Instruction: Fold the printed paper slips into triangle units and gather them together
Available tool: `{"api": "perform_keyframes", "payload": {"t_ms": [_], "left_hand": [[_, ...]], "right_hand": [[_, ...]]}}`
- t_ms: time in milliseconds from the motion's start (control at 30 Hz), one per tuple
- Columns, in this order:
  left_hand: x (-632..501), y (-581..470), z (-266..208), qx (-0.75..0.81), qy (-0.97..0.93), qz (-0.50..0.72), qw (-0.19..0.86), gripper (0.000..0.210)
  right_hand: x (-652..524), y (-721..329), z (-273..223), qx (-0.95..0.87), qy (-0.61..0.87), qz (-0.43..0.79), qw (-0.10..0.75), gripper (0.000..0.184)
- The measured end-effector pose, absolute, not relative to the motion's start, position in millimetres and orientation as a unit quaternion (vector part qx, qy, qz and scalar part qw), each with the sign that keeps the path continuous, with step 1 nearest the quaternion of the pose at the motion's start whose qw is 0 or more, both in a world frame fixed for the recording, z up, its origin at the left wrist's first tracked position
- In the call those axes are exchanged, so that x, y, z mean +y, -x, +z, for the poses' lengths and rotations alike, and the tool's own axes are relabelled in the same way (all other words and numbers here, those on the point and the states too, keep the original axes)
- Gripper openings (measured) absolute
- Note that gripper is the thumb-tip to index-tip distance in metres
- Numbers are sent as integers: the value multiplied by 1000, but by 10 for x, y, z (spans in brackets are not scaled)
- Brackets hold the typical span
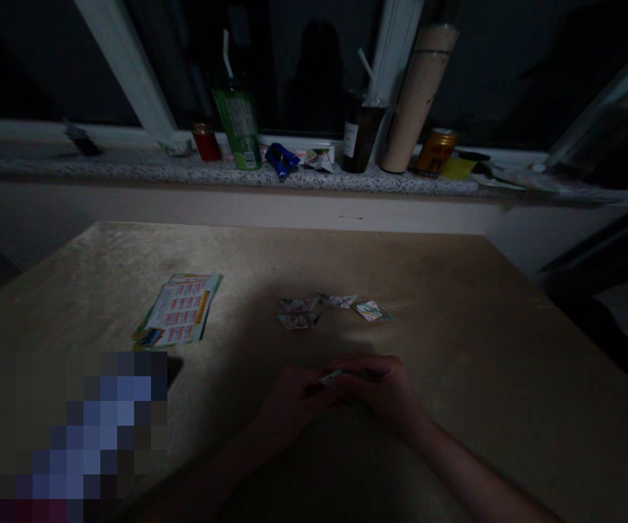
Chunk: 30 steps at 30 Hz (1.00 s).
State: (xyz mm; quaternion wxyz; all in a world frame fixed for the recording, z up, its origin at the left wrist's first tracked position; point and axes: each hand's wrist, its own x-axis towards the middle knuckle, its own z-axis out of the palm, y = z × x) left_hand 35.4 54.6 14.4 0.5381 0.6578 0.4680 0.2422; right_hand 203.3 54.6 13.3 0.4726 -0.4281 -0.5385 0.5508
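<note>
Sheets (pixel 179 311), printed white-and-red paper, stacked toward back-left corner of matte tan table (pixel 439 290), presumably kept in reach. Left hand (pixel 291 396) pinches small pale paper piece (pixel 330 378); patterned folded papers (pixel 339 301) grouped closer to back edge, likely parked clear. Right hand (pixel 387 385) grips same piece opposite, probably for control. Speckled grey stone sill (pixel 150 165) beyond; dark windows (pixel 488 73), dim room.

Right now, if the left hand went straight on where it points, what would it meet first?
Past the small paper held between them, the left hand would probably meet the right hand first; dim light leaves depth unclear.
</note>
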Motion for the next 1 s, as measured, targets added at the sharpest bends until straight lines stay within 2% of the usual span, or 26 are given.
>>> {"api": "perform_keyframes", "payload": {"t_ms": [1000], "left_hand": [[541,-367,166,467,-647,250,548,38]], "right_hand": [[535,-2001,137,-463,450,629,432,12]]}}
